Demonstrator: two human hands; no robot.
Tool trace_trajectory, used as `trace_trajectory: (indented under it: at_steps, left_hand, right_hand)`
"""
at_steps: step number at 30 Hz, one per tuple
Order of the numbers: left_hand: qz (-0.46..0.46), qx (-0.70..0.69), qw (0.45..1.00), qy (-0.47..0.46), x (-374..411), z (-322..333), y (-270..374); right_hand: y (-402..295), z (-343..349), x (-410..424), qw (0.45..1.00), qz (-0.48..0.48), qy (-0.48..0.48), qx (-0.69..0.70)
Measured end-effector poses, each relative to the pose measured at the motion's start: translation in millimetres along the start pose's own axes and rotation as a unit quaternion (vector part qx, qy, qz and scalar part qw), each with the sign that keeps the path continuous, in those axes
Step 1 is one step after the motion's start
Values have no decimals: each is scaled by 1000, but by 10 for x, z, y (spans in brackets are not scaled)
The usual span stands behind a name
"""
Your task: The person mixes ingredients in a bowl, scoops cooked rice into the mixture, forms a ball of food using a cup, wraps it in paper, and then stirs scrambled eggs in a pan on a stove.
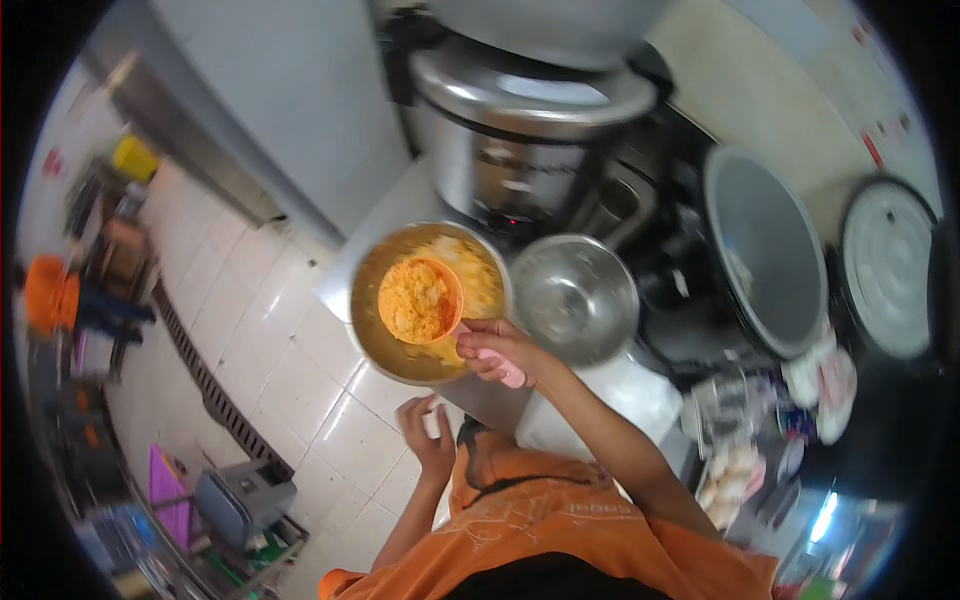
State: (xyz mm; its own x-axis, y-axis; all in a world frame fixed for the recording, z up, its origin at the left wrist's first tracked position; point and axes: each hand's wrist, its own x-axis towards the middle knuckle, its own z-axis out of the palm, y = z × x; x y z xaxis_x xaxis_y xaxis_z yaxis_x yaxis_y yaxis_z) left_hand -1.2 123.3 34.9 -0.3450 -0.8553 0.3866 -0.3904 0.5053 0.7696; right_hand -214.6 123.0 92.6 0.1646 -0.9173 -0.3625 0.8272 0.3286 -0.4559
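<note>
My right hand (pixel 501 351) grips the pink handle of a round scoop (pixel 459 289) over a steel bowl (pixel 371 315). Yellow-orange food that looks like cooked rice (pixel 416 300) fills the scoop, and more of it (pixel 484 277) lies in the bowl below. Below the bowl's near rim, my left hand (pixel 427 431) hangs with fingers curled but apart, and nothing shows in it. A second steel bowl (pixel 574 300), shiny inside, stands directly right of the first.
Behind the bowls stands a large steel rice cooker (pixel 465 150) with a lit red light. To the right are a deep grey pot (pixel 772 247) and a round lid (pixel 889 270). A person in orange (pixel 51 296) is far left, beyond a floor drain grate (pixel 202 352).
</note>
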Motion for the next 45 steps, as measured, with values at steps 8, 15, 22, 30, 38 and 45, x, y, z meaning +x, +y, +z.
trace_trajectory:
  at_steps: [8,15,22,30,38,45]
  left_hand:
    - [232,-106,816,-519,-327,1076,69]
    - [360,-54,779,-511,-359,1238,265]
    - [223,17,700,-679,-686,1773,725]
    - [507,201,666,-509,-1331,2120,746]
    - [260,-59,799,-540,-1963,2033,876]
    - [432,-15,636,-639,-2245,1909,878]
  right_hand:
    - [850,-583,-2023,965,-178,194,13]
    - [2114,-1106,-2522,878,-288,340,174]
    - [2093,-893,-2866,834,-403,330,183]
    - [1905,-624,-3269,804,-448,343,186]
    - [1730,-763,-3078,877,-326,322,144]
    - [1803,-1670,-2999,914,-233,329,-53]
